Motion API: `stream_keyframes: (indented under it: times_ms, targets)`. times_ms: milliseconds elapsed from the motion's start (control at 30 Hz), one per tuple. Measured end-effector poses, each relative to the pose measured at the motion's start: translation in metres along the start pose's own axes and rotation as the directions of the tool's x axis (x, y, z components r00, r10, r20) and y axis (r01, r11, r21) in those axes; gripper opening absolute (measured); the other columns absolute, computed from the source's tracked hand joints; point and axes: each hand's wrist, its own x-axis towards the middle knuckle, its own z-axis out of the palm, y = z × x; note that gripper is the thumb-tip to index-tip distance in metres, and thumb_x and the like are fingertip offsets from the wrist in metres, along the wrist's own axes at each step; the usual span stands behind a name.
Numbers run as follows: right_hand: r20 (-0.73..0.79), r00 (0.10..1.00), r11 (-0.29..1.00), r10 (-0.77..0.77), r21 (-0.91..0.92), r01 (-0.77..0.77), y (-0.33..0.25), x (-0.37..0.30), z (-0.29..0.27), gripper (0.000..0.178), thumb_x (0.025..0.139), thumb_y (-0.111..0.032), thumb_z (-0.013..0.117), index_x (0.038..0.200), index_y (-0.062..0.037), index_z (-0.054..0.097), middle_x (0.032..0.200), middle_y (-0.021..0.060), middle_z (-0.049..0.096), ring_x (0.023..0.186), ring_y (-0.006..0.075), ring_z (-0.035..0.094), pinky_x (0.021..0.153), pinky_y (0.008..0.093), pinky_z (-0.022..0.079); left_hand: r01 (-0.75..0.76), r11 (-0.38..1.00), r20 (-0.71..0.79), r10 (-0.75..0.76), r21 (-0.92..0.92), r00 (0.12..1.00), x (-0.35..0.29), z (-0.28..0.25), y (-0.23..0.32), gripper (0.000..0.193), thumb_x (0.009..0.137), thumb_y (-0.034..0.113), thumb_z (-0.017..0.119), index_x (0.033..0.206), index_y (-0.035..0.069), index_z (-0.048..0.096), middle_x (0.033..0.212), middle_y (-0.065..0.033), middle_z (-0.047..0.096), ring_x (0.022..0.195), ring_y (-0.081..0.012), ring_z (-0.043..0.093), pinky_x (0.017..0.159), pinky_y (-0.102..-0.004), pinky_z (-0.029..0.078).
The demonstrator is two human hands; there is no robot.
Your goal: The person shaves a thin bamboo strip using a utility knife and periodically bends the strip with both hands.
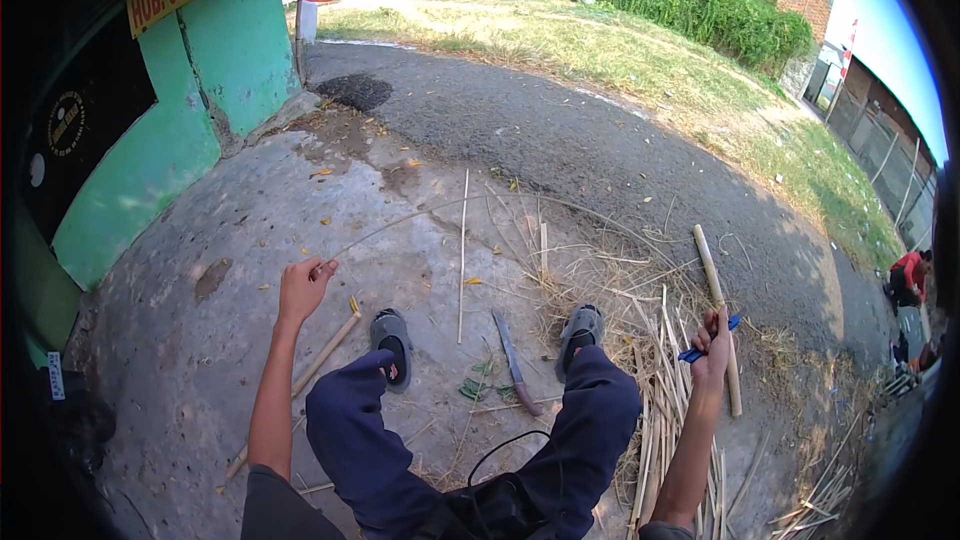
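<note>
My left hand (305, 288) is closed in a pinch on one end of a long, thin bamboo strip (450, 205). The strip bows in a wide arc over the ground toward my right side, where its far end is hard to make out near my right hand. My right hand (712, 345) is closed around a small blue object (690, 354), whose kind I cannot tell. Beside that hand lies a thick bamboo pole (708, 265). Between my feet a machete (512, 360) with a brown handle rests on the concrete, its blade pointing away from me.
Split bamboo strips (655, 430) lie piled by my right leg, with shavings (610, 265) beyond. A straight pale stick (464, 260) lies ahead, and another bamboo pole (325, 352) is at left. A green wall (150, 180) stands left; a person in red (908, 275) is far right.
</note>
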Motion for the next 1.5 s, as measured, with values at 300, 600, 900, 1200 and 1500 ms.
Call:
stream_keyframes:
  times_ms: [300,600,900,1200,1500]
  targets:
    - [0.131,0.991,0.986,-0.006,0.167,-0.016,0.097,-0.002,0.133,0.033,0.104,-0.045,0.070,0.105,-0.0124,0.066,0.091,-0.0001,0.071,0.048,0.0025,0.029,0.044,0.0214,0.025,0.239,0.760,0.075,-0.245,-0.604,0.967,-0.005,0.084,0.038,0.053,0.105,0.052,0.064,0.086,0.004,0.072,0.062,0.0094,0.041,0.055,-0.0043,0.036,0.053,-0.0267,0.031]
    - [0.321,0.927,0.887,0.193,0.347,-0.305,0.144,0.002,0.119,0.031,0.106,-0.044,0.066,0.105,-0.0136,0.069,0.087,-0.0015,0.068,0.045,0.0030,0.029,0.042,0.0204,0.027,0.415,0.347,0.292,-0.355,-0.841,0.888,-0.019,0.092,0.062,0.050,0.108,0.056,0.057,0.087,0.011,0.060,0.065,0.0082,0.035,0.055,-0.0050,0.034,0.056,-0.0255,0.038]
    - [0.327,0.922,0.851,0.206,0.405,-0.334,0.151,-0.006,0.114,0.033,0.107,-0.044,0.063,0.110,-0.0121,0.070,0.087,-0.0014,0.065,0.046,0.0034,0.029,0.043,0.0215,0.027,0.402,0.099,0.333,-0.403,-0.910,0.853,-0.024,0.104,0.086,0.063,0.108,0.070,0.038,0.089,0.013,0.057,0.070,0.0063,0.041,0.058,-0.0070,0.032,0.064,-0.0268,0.037]
    - [0.296,0.931,0.867,0.213,0.382,-0.320,0.158,-0.011,0.114,0.033,0.108,-0.044,0.062,0.111,-0.0125,0.070,0.083,-0.0027,0.061,0.047,0.0035,0.030,0.044,0.0215,0.027,0.461,0.060,0.422,-0.313,-0.885,0.851,-0.024,0.117,0.086,0.059,0.108,0.069,0.041,0.088,0.016,0.056,0.068,0.0072,0.041,0.056,-0.0066,0.032,0.062,-0.0260,0.037]
    - [0.302,0.929,0.856,0.213,0.401,-0.326,0.155,-0.012,0.114,0.031,0.108,-0.042,0.062,0.109,-0.0125,0.069,0.082,-0.0027,0.061,0.047,0.0031,0.031,0.044,0.0216,0.027,0.479,0.081,0.427,-0.342,-0.874,0.837,-0.023,0.120,0.079,0.058,0.107,0.069,0.042,0.088,0.016,0.056,0.068,0.0071,0.041,0.058,-0.0076,0.034,0.063,-0.0260,0.036]
